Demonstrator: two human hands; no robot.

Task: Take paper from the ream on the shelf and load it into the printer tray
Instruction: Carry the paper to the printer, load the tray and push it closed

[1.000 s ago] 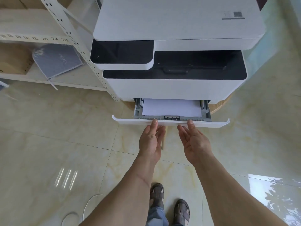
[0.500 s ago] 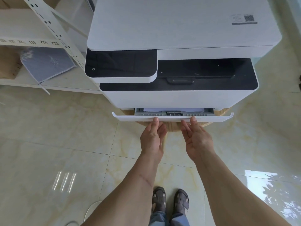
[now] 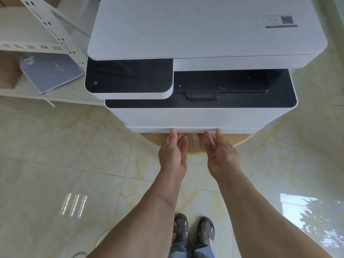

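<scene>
A white and black printer (image 3: 201, 75) stands on a round wooden table (image 3: 193, 144). Its paper tray (image 3: 242, 130) sits flush in the printer's base, so the paper inside is hidden. My left hand (image 3: 173, 153) and my right hand (image 3: 220, 155) are flat, fingers together and extended, with fingertips touching the tray's front edge near its middle. Neither hand holds anything. On the low shelf at the left lies a blue-grey wrapped pack (image 3: 50, 71), tilted; whether it is the ream I cannot tell.
A white metal shelf unit (image 3: 55, 34) with numbered labels stands left of the printer, its slanted post close to the printer's corner. A cardboard box (image 3: 7, 71) sits on the shelf. Glossy tiled floor lies around; my sandalled feet (image 3: 193, 229) are below the table edge.
The tray, open with white paper showing one second ago, has slid fully into the printer under both hands' fingertips. The camera has moved closer to the printer.
</scene>
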